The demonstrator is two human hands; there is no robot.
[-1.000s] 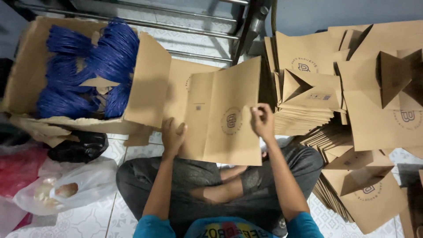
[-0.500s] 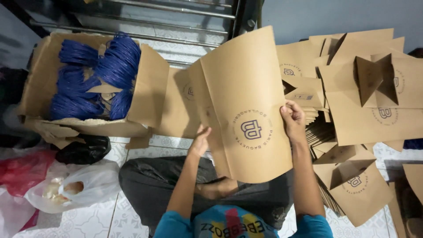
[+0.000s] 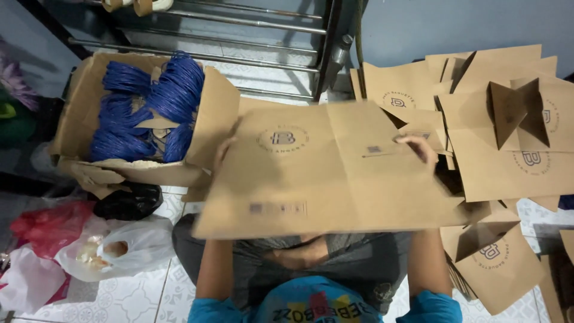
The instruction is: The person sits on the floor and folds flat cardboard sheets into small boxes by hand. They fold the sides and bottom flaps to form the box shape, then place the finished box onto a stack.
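I hold a flat brown paper bag blank spread wide and level over my crossed legs. My left hand grips its left edge, with only the fingers showing over the top. My right hand pinches its right edge near a crease. The sheet carries a round printed logo and hides both forearms partly. A cardboard box of blue cord bundles sits just left of the sheet.
Stacks of folded brown paper bags crowd the floor on the right. Plastic bags, red, white and black, lie on the tiled floor at the left. A metal railing runs behind the box.
The sheet stood upright and folded between my hands; now it is opened out wide and laid flat. My hands have moved apart to its two edges.
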